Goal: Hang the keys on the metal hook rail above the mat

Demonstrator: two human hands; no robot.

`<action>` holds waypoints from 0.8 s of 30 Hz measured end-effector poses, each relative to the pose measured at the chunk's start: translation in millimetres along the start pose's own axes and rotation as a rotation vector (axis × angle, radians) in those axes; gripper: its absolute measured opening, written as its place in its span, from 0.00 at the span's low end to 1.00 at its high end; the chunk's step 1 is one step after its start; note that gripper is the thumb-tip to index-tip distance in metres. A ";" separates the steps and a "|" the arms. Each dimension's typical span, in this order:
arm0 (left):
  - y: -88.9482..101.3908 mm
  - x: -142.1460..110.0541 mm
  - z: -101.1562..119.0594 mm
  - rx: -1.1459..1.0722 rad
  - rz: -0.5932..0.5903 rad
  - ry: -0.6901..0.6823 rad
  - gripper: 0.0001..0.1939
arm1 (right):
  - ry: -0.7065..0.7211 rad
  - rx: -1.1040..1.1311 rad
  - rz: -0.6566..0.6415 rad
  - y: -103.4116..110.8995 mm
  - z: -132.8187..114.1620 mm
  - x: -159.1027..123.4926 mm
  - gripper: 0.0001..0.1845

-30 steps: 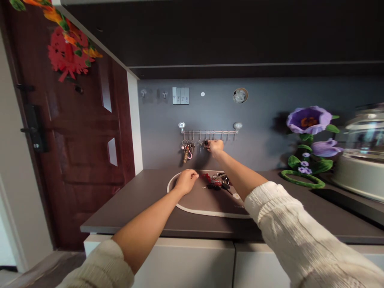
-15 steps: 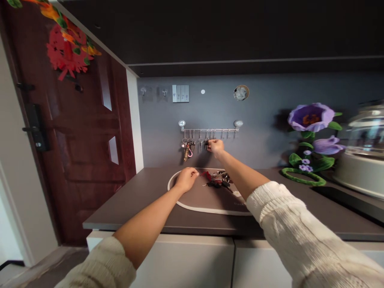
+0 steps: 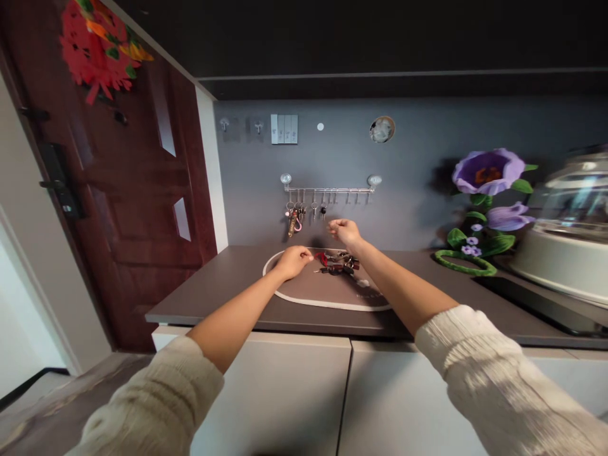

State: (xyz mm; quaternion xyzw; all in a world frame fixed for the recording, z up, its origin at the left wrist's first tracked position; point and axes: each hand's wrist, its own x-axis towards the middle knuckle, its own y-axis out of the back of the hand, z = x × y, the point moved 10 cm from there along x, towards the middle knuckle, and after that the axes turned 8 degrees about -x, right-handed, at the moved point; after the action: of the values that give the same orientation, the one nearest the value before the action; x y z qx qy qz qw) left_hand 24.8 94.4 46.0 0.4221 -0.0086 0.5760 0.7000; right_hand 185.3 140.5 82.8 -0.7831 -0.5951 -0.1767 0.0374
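Observation:
My left hand (image 3: 293, 261) is low over the brown mat (image 3: 304, 296), its thumb and fingertips pinched together. Right beside those fingertips is a red strap (image 3: 323, 259), part of a pile of keys (image 3: 339, 269) on the mat; whether the fingers grip the strap is too small to tell. My right hand (image 3: 346, 233) is in the air above the pile, fingers loosely curled and slightly apart, with nothing visible in them. Just up and left of it, a black-headed key (image 3: 323, 212) hangs from a clear hook rail (image 3: 332, 190) on the wall.
More hung keys (image 3: 293, 218) and a single key (image 3: 314, 211) share the rail's left side. Purple fabric flowers (image 3: 488, 174) and a white-based appliance with a clear dome (image 3: 560, 253) stand on the counter to the right. A dark shelf (image 3: 361, 44) overhangs the counter.
My right hand has let go of the black-headed key, which hangs on the rail, and has drawn back from it. My left hand stays by the pile. The camera view has tilted down.

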 end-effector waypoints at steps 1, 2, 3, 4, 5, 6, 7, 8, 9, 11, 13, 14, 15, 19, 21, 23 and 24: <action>-2.2 0.2 3.3 0.004 -0.021 -0.007 0.09 | 0.003 -0.010 -0.008 1.2 2.7 -4.3 0.02; -4.6 0.6 7.5 0.013 -0.040 -0.021 0.09 | 0.011 -0.021 -0.014 2.6 5.0 -8.3 0.02; -7.3 1.1 11.7 0.023 -0.058 -0.037 0.09 | 0.026 -0.036 -0.021 4.3 6.8 -11.9 0.02; -10.2 1.7 15.4 0.033 -0.073 -0.049 0.10 | 0.047 -0.055 -0.025 6.3 8.2 -15.3 0.02; -13.6 2.6 18.4 0.039 -0.086 -0.056 0.10 | 0.068 -0.079 -0.025 9.0 9.5 -18.5 0.02; -17.5 3.6 20.8 0.040 -0.097 -0.059 0.10 | 0.089 -0.106 -0.019 12.3 10.8 -21.6 0.02; -21.9 4.7 22.6 0.039 -0.109 -0.059 0.11 | 0.109 -0.137 -0.013 15.7 12.1 -24.7 0.02; -26.9 5.9 23.9 0.038 -0.122 -0.059 0.11 | 0.125 -0.171 -0.006 19.1 13.8 -27.8 0.03; -32.1 7.0 25.1 0.038 -0.134 -0.061 0.11 | 0.139 -0.204 0.004 22.8 15.3 -30.9 0.03; -41.0 9.4 26.8 0.044 -0.142 -0.073 0.12 | 0.163 -0.273 0.022 29.3 18.0 -37.0 0.03; -47.6 11.3 27.4 0.060 -0.141 -0.090 0.12 | 0.183 -0.345 0.027 33.5 19.7 -42.9 0.03; -50.2 11.9 27.2 0.071 -0.141 -0.101 0.11 | 0.191 -0.382 0.025 34.7 20.1 -45.7 0.03; -52.5 12.3 26.8 0.086 -0.143 -0.113 0.11 | 0.197 -0.420 0.022 35.3 20.3 -48.3 0.04; -56.0 12.2 24.1 0.162 -0.130 -0.159 0.10 | 0.214 -0.544 0.021 35.0 18.4 -56.6 0.05; -55.7 11.9 23.2 0.186 -0.117 -0.169 0.10 | 0.230 -0.585 0.015 32.7 16.5 -59.0 0.06; -56.2 11.5 23.0 0.199 -0.117 -0.170 0.09 | 0.254 -0.630 0.008 30.1 14.0 -60.5 0.07; -56.4 11.2 23.3 0.204 -0.118 -0.169 0.08 | 0.266 -0.654 0.007 29.3 12.9 -60.9 0.07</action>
State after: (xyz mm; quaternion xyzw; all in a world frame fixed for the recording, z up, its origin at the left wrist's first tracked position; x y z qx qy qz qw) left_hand 85.5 90.5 33.7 0.5379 0.0158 0.4942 0.6828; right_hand 202.1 79.5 55.6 -0.7259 -0.4942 -0.4582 -0.1378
